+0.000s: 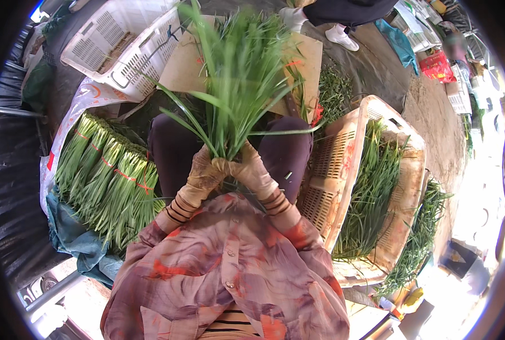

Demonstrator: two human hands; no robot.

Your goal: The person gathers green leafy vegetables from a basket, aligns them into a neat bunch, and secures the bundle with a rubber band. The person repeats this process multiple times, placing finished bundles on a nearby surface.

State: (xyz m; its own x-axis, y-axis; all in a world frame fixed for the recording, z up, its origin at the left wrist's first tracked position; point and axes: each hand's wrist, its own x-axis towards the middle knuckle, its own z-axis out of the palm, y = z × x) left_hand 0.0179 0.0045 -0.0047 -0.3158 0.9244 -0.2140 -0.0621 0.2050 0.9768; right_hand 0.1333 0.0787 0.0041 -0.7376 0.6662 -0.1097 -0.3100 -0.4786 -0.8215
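Note:
Both my hands wear tan gloves and grip one bunch of long green chive leaves [238,79] at its base, above my lap. My left hand [204,173] wraps the bunch's left side. My right hand [252,170] closes on its right side, touching the left. The leaves fan upward and are blurred. Several tied bundles of the same greens [108,181], bound with red bands, lie side by side on a white sack at my left.
A beige plastic crate [414,153] at my right holds loose greens. Two white crates [125,42] stand at the upper left. A cardboard sheet [187,65] lies beyond my knees. Another person's white shoes [340,35] show at the top.

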